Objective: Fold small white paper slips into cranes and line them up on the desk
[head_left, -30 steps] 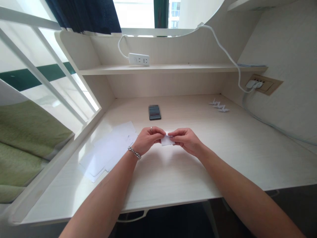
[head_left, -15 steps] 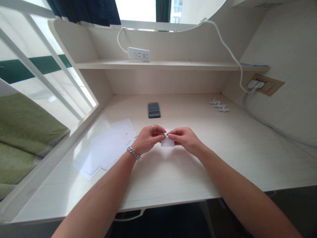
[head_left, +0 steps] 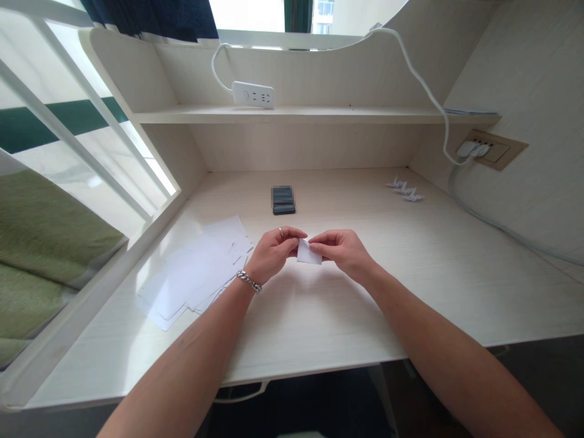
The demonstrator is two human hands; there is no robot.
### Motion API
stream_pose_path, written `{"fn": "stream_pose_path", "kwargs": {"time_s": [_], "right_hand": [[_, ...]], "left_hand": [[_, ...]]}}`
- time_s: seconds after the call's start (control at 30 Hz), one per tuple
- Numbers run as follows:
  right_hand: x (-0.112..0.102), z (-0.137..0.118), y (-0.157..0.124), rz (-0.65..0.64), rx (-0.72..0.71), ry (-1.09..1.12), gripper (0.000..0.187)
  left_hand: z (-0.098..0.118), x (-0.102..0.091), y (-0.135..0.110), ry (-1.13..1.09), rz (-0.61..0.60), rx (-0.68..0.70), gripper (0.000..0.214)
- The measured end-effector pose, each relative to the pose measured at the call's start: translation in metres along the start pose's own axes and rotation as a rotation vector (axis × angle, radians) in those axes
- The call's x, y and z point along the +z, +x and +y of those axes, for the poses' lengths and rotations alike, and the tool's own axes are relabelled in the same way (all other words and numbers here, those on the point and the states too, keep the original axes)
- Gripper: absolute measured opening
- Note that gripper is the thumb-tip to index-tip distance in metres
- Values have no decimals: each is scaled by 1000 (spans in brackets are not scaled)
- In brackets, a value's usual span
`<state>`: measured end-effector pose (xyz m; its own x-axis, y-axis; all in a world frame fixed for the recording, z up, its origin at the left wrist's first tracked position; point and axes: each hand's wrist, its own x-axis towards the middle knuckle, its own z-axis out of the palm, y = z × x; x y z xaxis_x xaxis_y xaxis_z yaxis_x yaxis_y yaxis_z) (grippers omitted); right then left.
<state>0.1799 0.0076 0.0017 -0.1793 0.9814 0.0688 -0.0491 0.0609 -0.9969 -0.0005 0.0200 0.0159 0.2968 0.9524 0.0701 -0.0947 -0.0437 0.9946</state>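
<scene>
A small folded piece of white paper (head_left: 309,253) is held up between my two hands, above the middle of the desk (head_left: 319,328). My left hand (head_left: 276,249), with a ring and a chain bracelet, pinches its left edge between thumb and fingers. On the other side my right hand (head_left: 342,249) grips the upper right edge the same way. The fingers hide parts of both edges. Loose white sheets (head_left: 196,267) lie spread to the left of my left hand. Several small folded paper cranes (head_left: 405,190) stand in a row at the back right.
A dark phone (head_left: 283,200) lies beyond my hands. On the shelf (head_left: 319,114) rests a white power strip (head_left: 253,95). A white cable (head_left: 424,91) runs down to a wall socket (head_left: 493,149) on the right. A railing (head_left: 77,115) borders the desk's left side.
The paper has tilted, so more of its face shows between my hands. Finger positions along its top edge have shifted slightly. The whole view has moved a little.
</scene>
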Motion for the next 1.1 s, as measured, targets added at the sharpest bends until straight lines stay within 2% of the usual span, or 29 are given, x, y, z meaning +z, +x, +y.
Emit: {"fn": "stream_pose_path", "kwargs": {"time_s": [0.27, 0.47, 0.77, 1.0, 1.1], "right_hand": [[-1, -1, -2, 46, -131, -141, 24], [1, -4, -4, 36, -176, -222, 21], [2, -1, -3, 8, -140, -186, 22], [1, -2, -3, -1, -111, -155, 22], [2, -2, -3, -2, -96, -130, 23]], "left_hand": [[-3, 1, -2, 26, 21, 67, 29], [-5, 0, -2, 61, 15, 105, 29], [-4, 0, -1, 55, 27, 119, 20], [-4, 2, -1, -23, 39, 84, 22], [-8, 1, 0, 49, 28, 115, 26]]}}
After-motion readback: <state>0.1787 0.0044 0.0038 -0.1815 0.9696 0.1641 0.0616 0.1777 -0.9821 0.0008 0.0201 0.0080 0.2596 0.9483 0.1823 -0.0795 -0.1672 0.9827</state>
